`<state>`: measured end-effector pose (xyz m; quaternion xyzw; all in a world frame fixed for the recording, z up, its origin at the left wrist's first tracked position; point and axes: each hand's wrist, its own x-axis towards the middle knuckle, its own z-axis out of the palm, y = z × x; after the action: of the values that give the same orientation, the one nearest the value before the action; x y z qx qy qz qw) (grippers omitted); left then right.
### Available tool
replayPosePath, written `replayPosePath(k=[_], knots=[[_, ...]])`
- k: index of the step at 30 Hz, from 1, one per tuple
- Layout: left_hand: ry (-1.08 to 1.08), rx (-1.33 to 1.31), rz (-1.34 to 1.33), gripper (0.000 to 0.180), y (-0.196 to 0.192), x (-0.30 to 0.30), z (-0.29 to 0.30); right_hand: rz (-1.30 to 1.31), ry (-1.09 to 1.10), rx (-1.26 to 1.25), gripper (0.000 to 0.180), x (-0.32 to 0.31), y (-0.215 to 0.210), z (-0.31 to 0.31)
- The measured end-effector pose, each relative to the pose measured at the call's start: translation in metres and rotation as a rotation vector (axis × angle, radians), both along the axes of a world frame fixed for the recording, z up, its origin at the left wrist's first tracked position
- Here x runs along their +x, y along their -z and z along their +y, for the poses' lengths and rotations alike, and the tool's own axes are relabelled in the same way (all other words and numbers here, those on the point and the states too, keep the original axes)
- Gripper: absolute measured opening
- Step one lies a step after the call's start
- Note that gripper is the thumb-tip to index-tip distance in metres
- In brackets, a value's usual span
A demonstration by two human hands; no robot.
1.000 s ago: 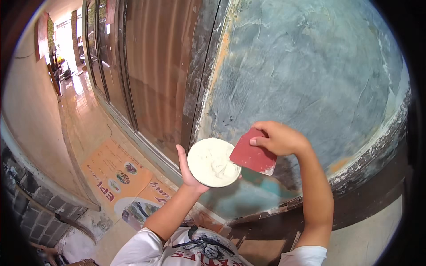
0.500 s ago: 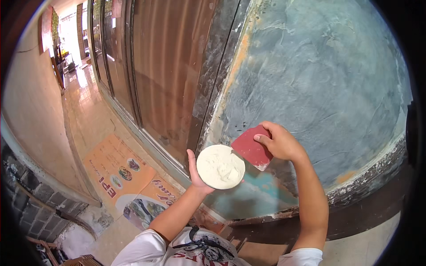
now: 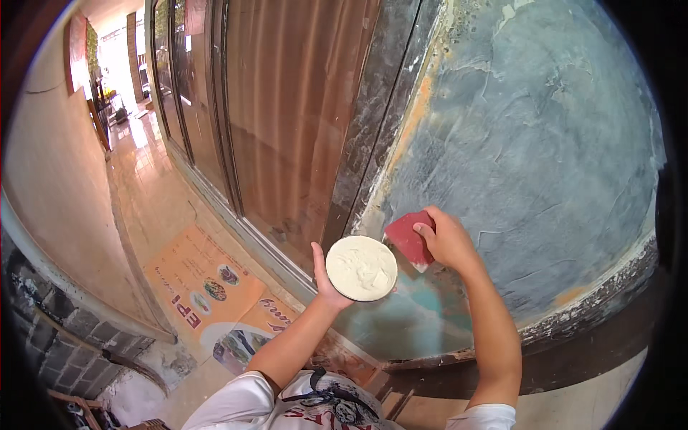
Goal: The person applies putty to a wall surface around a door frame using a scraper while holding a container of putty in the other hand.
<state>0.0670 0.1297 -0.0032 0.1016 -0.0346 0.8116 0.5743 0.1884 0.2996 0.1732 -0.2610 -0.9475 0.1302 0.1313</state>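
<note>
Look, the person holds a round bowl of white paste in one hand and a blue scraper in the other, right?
Not quite: the scraper in the right hand is red, not blue, as the head view shows. The left hand does hold the round bowl of white paste.

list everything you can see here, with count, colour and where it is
round container of putty: 1, white paste, held up in front of the wall at centre
scraper: 1, red, flat against the wall, right of the container
wall: 1, grey-blue, patchy plaster, right half
sliding door panels: several, brown with dark frames, upper centre and left
printed banner: 1, orange with pictures, on the floor at lower left
tiled floor: 1, tan, glossy, left
stone blocks: several, grey, lower left edge
left hand: 1, under the container, holding it
right hand: 1, gripping the scraper
</note>
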Motion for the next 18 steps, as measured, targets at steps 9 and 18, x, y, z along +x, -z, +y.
replayPosePath(k=[9,18], knots=[[-0.088,-0.117,-0.012,0.116,0.042,-0.035,-0.051,-0.044,0.158,0.24,0.024,-0.029,0.051,-0.018],[-0.121,-0.016,0.026,0.118,0.041,-0.069,-0.086,0.038,0.161,0.37,0.017,-0.026,0.084,-0.013]])
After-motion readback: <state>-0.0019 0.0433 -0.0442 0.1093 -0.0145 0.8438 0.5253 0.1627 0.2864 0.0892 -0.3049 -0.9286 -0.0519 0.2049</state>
